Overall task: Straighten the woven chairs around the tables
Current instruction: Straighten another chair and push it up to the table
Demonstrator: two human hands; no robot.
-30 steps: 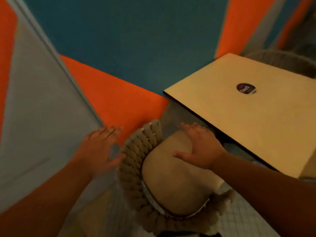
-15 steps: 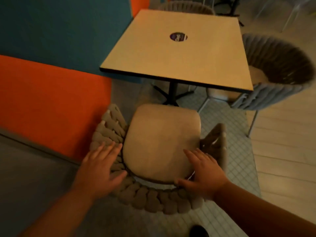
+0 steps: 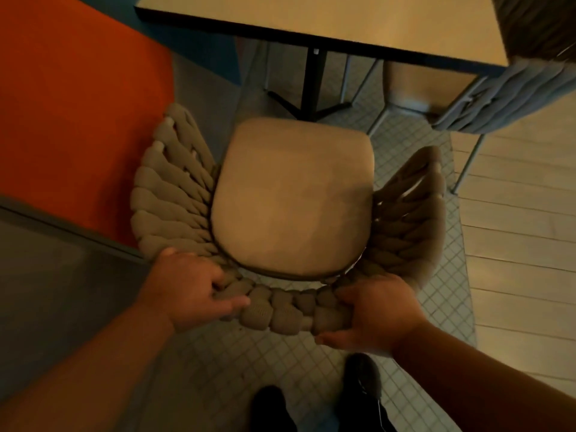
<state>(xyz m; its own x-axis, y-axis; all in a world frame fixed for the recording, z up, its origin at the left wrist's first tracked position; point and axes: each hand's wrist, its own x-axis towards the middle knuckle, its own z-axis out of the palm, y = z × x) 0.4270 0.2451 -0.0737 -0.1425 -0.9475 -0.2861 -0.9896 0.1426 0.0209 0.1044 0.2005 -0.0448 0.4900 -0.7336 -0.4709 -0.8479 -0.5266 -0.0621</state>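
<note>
A beige woven chair [image 3: 280, 310] with a tan seat cushion [image 3: 293, 198] stands in front of me, its open side facing a square light-wood table [image 3: 374, 23]. My left hand [image 3: 187, 291] grips the thick braided backrest at its left rear. Over at the right rear, my right hand [image 3: 374, 313] grips the same backrest, fingers wrapped over the rim and thumb under it. The front of the seat sits just short of the table edge, near the black pedestal leg [image 3: 311, 82].
An orange and teal wall [image 3: 71, 104] runs close along the chair's left side. A second woven chair in grey [image 3: 511, 98] stands at the table's right side. My dark shoes [image 3: 361, 381] stand on small-tiled floor behind the chair. Wood planks lie to the right.
Both hands went from hovering open over the seat and backrest to gripping the backrest rim. The view tilted down, with the chair now nearer and lower in the frame.
</note>
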